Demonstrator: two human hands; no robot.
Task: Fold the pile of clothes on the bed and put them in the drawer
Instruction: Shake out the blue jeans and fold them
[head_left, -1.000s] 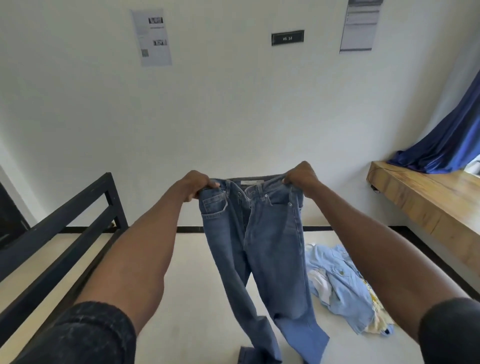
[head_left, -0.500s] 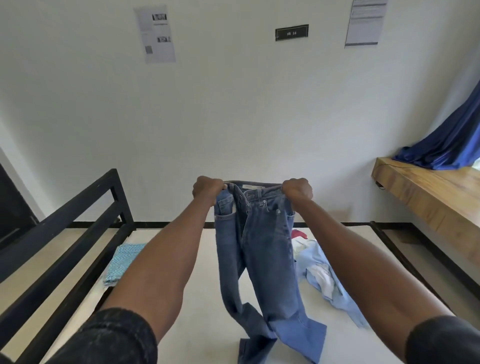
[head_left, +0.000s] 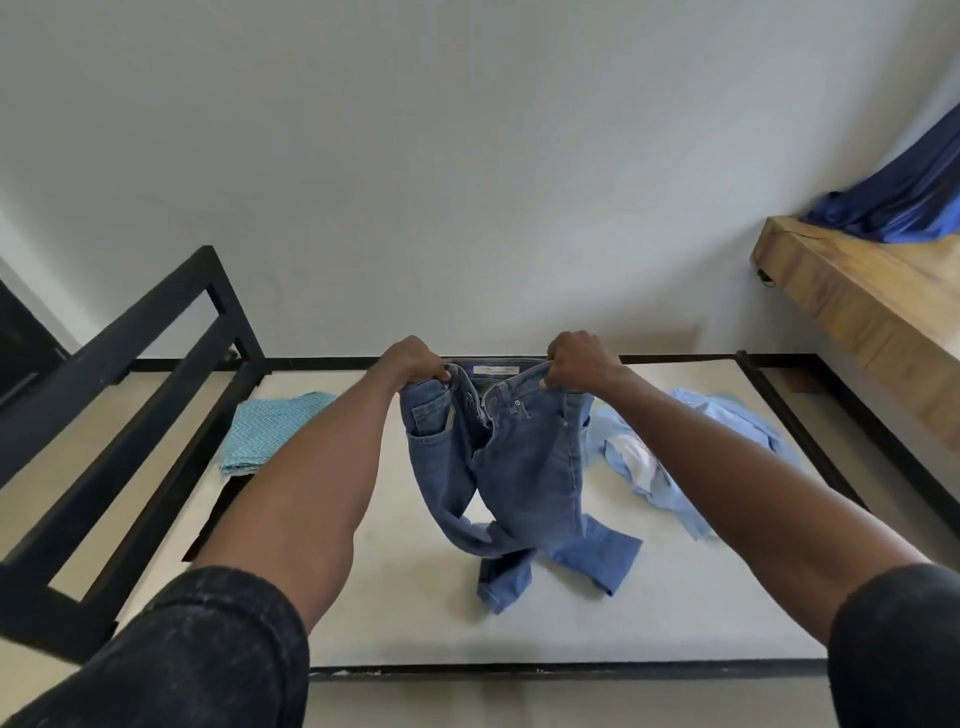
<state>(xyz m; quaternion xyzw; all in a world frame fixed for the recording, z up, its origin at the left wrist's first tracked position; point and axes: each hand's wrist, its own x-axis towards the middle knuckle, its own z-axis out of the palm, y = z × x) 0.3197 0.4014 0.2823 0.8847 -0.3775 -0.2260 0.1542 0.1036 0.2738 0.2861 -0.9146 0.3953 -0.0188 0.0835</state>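
Here, in the head view, the jeans (head_left: 511, 457) are gripped at the waistband, the left hand (head_left: 415, 361) clenched on one corner and the right hand (head_left: 579, 364) on the other, probably so they can be spread flat for folding. The waistband is bunched under the curled fingers; the legs trail onto the bed (head_left: 415, 613) below. Right of the jeans lies a light blue shirt (head_left: 691, 457), left a folded teal cloth (head_left: 270, 431).

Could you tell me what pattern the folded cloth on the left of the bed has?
The folded cloth has a turquoise-and-white zigzag pattern, seen in the head view.
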